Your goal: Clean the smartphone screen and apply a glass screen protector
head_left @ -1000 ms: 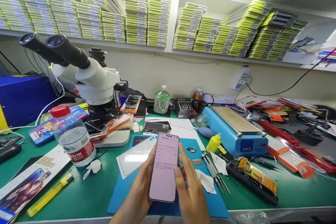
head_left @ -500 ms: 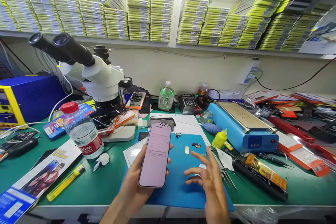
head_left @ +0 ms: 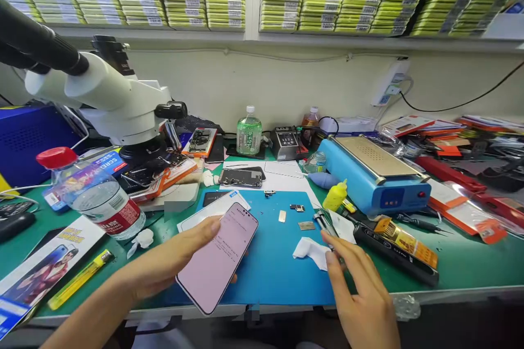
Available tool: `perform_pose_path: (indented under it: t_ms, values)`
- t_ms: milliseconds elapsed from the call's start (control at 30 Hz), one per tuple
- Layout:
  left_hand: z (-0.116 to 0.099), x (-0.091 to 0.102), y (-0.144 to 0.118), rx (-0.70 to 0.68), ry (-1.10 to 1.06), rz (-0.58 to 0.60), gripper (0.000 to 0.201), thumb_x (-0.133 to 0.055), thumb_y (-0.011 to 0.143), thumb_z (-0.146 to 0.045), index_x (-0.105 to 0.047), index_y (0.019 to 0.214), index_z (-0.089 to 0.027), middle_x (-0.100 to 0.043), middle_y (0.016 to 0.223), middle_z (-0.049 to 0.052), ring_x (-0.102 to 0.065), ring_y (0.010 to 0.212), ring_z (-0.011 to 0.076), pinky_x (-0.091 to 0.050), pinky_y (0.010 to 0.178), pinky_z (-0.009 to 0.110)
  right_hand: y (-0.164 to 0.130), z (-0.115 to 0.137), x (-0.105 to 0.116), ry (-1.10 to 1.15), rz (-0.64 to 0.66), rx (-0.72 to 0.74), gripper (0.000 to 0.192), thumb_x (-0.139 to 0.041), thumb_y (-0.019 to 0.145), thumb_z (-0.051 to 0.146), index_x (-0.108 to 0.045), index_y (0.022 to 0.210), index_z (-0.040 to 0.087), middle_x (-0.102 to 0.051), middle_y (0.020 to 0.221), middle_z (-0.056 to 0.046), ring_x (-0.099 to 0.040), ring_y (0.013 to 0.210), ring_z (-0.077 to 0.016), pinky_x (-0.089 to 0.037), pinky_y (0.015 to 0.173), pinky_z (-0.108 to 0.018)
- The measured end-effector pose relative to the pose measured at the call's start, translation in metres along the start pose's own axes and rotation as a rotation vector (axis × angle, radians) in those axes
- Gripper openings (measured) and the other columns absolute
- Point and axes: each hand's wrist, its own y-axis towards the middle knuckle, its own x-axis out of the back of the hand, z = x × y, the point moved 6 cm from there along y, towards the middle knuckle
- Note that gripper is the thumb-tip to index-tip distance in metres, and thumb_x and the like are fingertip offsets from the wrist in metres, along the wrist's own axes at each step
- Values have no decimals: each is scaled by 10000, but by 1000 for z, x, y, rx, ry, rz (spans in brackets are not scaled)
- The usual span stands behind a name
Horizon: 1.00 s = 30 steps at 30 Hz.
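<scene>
A pink-screened phone is clasped in the left hand, screen up, its long axis tilted with the top toward the far right. The right hand is held with fingers apart over the white wipe on the blue mat, clasping nothing.

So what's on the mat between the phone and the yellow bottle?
In the head view, between the phone and yellow bottle lie small metal parts on the blue mat.

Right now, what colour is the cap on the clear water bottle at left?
Red; the cap shows best in the head view.
</scene>
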Motion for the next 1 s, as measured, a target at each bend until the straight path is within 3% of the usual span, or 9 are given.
perform_pose_path:
  t_ms: [67, 133, 233, 300, 400, 467, 567, 733, 1000]
  values:
    - [-5, 11, 6, 13, 251, 6, 832, -634, 978, -679, -307, 1686, -387, -641, 1560, 104, -720, 1269, 352, -530, 1118, 511, 7, -7, -2, -96, 22, 109, 308, -554, 1095, 402, -689, 1372, 394, -744, 1262, 0, -680, 1175, -242, -553, 1009, -378]
    - [-15, 21, 12, -37, 513, -22, 845, -688, 956, -655, -307, 1680, -443, -461, 1723, 21, -507, 1515, 356, -348, 1285, 505, 11, -13, -7, -134, 52, 150, 310, -531, 1109, 384, -671, 1385, 387, -748, 1245, 10, -676, 1154, -225, -544, 987, -361]
    - [-27, 23, 19, -75, 715, 8, 861, -711, 933, -664, -333, 1672, -433, -289, 1801, -42, -318, 1630, 367, -251, 1334, 462, 11, -14, -15, -165, 68, 212, 282, -507, 1123, 365, -673, 1351, 355, -748, 1227, 13, -667, 1149, -212, -506, 975, -350]
    - [-30, 20, 21, -32, 801, 13, 904, -701, 917, -701, -334, 1681, -389, -311, 1793, -6, -339, 1624, 361, -278, 1325, 447, 10, -12, -18, -184, 70, 259, 265, -512, 1124, 354, -672, 1332, 319, -749, 1211, 0, -661, 1147, -215, -468, 986, -359]
    - [-31, 13, 19, 0, 1002, -128, 959, -719, 866, -749, -344, 1678, -405, -410, 1750, 41, -426, 1571, 392, -366, 1274, 482, 8, -8, -19, -214, 74, 325, 268, -521, 1120, 348, -670, 1328, 272, -745, 1194, -30, -646, 1122, -234, -434, 976, -379]
    - [-30, 2, 16, -55, 1101, -218, 1032, -794, 817, -708, -309, 1686, -432, -499, 1677, 87, -556, 1442, 438, -496, 1139, 506, 9, -6, -19, -248, 80, 392, 280, -532, 1112, 347, -679, 1329, 246, -746, 1165, -50, -642, 1089, -248, -423, 935, -390]
    - [-24, -12, 16, -166, 1201, -276, 1180, -897, 748, -594, -245, 1710, -386, -546, 1591, 146, -589, 1371, 462, -531, 1075, 534, 11, -3, -19, -283, 76, 461, 289, -541, 1105, 341, -699, 1310, 214, -743, 1085, -71, -643, 1012, -256, -411, 865, -400]
    - [-18, -14, 22, -307, 1239, -217, 1005, -822, 879, -519, -265, 1700, -359, -524, 1645, 121, -464, 1523, 409, -426, 1226, 544, 13, 1, -18, -269, 73, 490, 282, -491, 1128, 335, -749, 1171, 231, -754, 971, -55, -645, 937, -258, -402, 821, -412]
    - [-12, -16, 15, -520, 1294, -115, 863, -661, 1022, -477, -171, 1717, -336, -406, 1748, 45, -419, 1590, 300, -390, 1281, 433, 10, 10, -3, -191, -19, 302, 188, -631, 1080, 360, -746, 1189, 259, -750, 1072, -51, -659, 996, -265, -459, 919, -415]
